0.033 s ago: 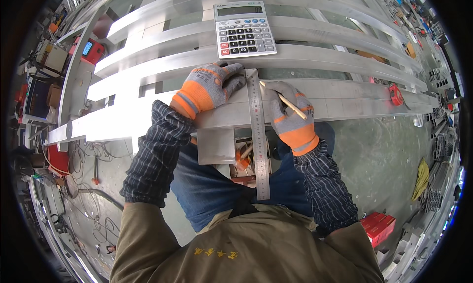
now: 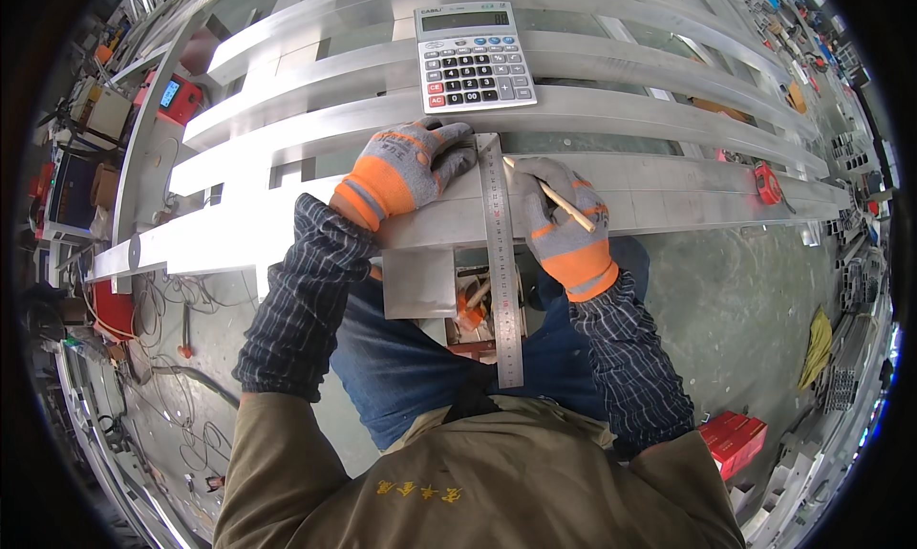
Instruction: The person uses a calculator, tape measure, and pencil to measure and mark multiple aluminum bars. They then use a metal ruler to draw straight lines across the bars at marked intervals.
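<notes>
A steel try square (image 2: 500, 253) lies across the near aluminium beam (image 2: 659, 191), its long graduated blade reaching past the beam's near edge toward my lap. My left hand (image 2: 406, 167), in a grey and orange glove, is closed at the square's far end, thumb and fingers against its left side. In my gloved right hand (image 2: 568, 219), just right of the blade, a pale pencil (image 2: 570, 208) is gripped, its tip close to the blade's far end. A silver calculator (image 2: 475, 62) rests on the beams beyond my hands.
Parallel aluminium beams (image 2: 621, 62) form a frame ahead. A red tape measure (image 2: 766, 183) sits on the beam at right. Below the beam, a flat grey metal piece (image 2: 418, 283) is beside a box of tools (image 2: 473, 305). Cables (image 2: 181, 387) lie on the left floor, red boxes (image 2: 734, 442) at right.
</notes>
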A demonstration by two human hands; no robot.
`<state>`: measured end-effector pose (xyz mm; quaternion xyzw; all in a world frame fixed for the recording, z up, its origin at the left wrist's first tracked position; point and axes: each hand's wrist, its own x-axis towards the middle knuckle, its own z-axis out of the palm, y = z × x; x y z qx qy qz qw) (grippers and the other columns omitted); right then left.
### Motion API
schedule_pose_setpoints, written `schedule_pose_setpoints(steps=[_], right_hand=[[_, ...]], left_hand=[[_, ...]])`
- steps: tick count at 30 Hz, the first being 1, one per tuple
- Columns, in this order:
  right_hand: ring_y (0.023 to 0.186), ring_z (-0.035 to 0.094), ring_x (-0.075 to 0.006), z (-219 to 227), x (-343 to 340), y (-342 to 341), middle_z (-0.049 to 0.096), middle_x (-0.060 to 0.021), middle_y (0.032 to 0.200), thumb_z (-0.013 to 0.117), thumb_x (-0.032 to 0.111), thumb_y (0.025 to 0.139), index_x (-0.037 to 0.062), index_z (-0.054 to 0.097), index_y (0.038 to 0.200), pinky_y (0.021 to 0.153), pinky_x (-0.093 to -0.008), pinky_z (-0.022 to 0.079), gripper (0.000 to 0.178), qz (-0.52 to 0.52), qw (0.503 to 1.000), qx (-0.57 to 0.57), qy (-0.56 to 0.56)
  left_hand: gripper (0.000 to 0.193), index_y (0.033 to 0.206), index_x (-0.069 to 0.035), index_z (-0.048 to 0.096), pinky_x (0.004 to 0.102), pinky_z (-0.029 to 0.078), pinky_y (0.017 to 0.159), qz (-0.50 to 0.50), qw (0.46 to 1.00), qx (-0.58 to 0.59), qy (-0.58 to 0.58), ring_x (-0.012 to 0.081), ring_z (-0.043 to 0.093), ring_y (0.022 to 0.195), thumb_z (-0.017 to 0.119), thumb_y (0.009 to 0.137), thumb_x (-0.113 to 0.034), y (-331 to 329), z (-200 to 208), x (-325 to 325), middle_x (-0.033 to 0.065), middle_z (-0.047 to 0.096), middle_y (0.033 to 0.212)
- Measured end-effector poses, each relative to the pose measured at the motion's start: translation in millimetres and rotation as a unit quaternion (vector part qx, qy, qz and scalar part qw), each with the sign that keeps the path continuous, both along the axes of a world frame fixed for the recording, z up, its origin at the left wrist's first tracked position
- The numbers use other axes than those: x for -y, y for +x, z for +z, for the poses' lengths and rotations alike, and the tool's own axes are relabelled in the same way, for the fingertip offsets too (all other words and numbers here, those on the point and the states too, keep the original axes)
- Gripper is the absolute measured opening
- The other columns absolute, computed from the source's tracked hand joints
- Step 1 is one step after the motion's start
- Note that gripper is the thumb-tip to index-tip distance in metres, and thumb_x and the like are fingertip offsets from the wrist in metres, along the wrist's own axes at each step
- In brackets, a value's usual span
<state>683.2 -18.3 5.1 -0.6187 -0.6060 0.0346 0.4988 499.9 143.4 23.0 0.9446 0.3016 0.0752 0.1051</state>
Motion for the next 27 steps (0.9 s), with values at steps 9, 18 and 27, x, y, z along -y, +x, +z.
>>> schedule_pose_setpoints(steps=[9, 18, 27], right_hand=[[0.088, 0.07, -0.0372, 1.3, 0.7, 3.0, 0.074, -0.0125, 0.1, 0.066, 0.016, 0.094, 0.0096, 0.069, 0.109, 0.08, -0.0465, 0.056, 0.016, 0.012, 0.999, 0.029, -0.007], [0.082, 0.068, -0.0372, 19.0, 33.3, 1.0, 0.072, -0.0142, 0.092, 0.066, 0.014, 0.092, 0.0062, 0.07, 0.099, 0.076, -0.0447, 0.056, 0.011, 0.048, 0.993, 0.098, -0.038], [0.076, 0.07, -0.0313, 40.4, 90.0, -2.5, 0.071, -0.015, 0.089, 0.067, -0.002, 0.085, -0.0013, 0.069, 0.098, 0.069, -0.0377, 0.055, 0.013, 0.076, 0.995, -0.015, -0.059]], left_hand=[[0.055, 0.143, -0.016, 0.061, 0.0435, 0.056, 0.095, 0.012, 0.999, -0.041, -0.021, 0.0353, 0.07, 0.105, 0.055, 0.101, -0.05, 1.0, 1.2, -2.8, 0.019, 0.073, 0.113], [0.054, 0.143, -0.017, 0.061, 0.0439, 0.055, 0.097, 0.016, 0.999, -0.032, -0.028, 0.0363, 0.07, 0.108, 0.054, 0.101, -0.051, -0.4, 2.4, -2.0, 0.0187, 0.072, 0.118], [0.056, 0.142, -0.016, 0.061, 0.044, 0.055, 0.097, 0.022, 0.999, -0.039, -0.03, 0.0356, 0.07, 0.108, 0.052, 0.102, -0.053, 1.8, 1.7, 1.8, 0.0192, 0.073, 0.115]])
